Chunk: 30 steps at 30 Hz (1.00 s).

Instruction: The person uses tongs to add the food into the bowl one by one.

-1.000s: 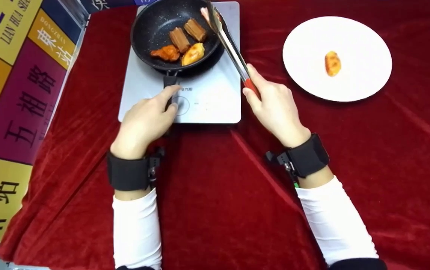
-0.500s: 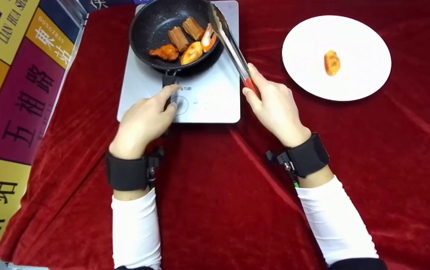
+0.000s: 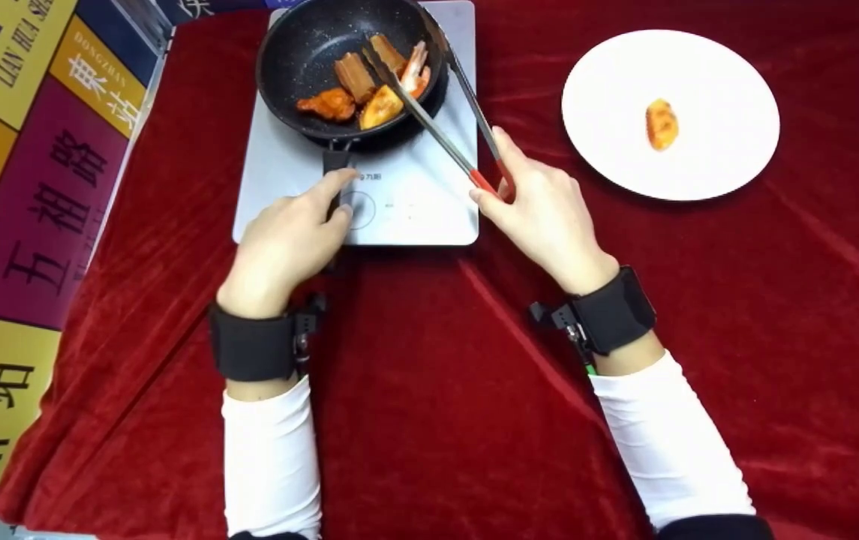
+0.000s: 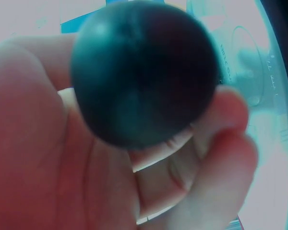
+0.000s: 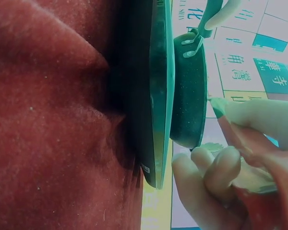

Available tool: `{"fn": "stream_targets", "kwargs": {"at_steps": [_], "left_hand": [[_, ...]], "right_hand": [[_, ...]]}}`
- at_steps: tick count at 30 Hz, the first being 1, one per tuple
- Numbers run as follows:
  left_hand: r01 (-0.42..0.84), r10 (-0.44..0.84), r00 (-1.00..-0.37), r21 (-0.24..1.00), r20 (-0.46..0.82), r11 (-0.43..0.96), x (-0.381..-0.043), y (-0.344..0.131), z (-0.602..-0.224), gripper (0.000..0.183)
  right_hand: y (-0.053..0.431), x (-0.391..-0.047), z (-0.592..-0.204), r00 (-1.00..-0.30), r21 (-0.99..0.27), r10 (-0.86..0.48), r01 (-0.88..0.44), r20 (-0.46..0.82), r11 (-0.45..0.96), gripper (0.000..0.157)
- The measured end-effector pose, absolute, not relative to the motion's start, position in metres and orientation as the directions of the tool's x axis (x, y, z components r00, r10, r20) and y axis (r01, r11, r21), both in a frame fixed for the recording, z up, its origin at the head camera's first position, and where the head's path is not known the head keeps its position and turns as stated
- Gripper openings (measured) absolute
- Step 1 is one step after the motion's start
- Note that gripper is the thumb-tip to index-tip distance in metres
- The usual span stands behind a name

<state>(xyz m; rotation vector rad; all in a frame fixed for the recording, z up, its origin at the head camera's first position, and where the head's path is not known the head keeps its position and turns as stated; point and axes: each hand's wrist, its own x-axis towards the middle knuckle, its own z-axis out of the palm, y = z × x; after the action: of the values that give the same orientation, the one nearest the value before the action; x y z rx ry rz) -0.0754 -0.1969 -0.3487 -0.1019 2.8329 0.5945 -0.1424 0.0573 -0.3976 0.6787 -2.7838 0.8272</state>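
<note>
My left hand (image 3: 290,232) grips the black handle (image 3: 335,161) of a frying pan (image 3: 301,56); the handle's rounded end (image 4: 144,72) fills the left wrist view. In my right hand (image 3: 549,221) is a pair of metal tongs (image 3: 438,135) with red grips, its arms spread apart over the pan. A shrimp (image 3: 415,69) with an orange tail lies between the tong arms at the pan's right side. Beside it are two ribbed brown pieces (image 3: 354,77), a yellow browned piece (image 3: 380,109) and a reddish-orange piece (image 3: 326,105). The tong tips partly overlap the food.
The pan stands on a flat silver induction cooker (image 3: 429,217). To the right, a white plate (image 3: 729,112) bears one browned yellow piece (image 3: 662,124). Red velvet cloth (image 3: 429,390) covers the table, and a panel with coloured signs (image 3: 46,202) borders the left.
The shrimp, first at the tong tips near the pan's upper right, came down beside the yellow piece. The tongs then spread, one arm swinging left over the food. My left hand stayed on the handle.
</note>
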Motion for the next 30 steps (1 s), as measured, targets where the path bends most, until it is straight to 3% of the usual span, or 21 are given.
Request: {"fn": "stream_targets", "kwargs": {"at_steps": [30], "left_hand": [[-0.116,-0.015,-0.967,0.386,-0.254,0.915,-0.076,-0.196,-0.349,0.043]], "right_hand": [[0.072,-0.144,-0.398,-0.889,-0.443,-0.404,-0.457,0.215,0.771,0.063]]}}
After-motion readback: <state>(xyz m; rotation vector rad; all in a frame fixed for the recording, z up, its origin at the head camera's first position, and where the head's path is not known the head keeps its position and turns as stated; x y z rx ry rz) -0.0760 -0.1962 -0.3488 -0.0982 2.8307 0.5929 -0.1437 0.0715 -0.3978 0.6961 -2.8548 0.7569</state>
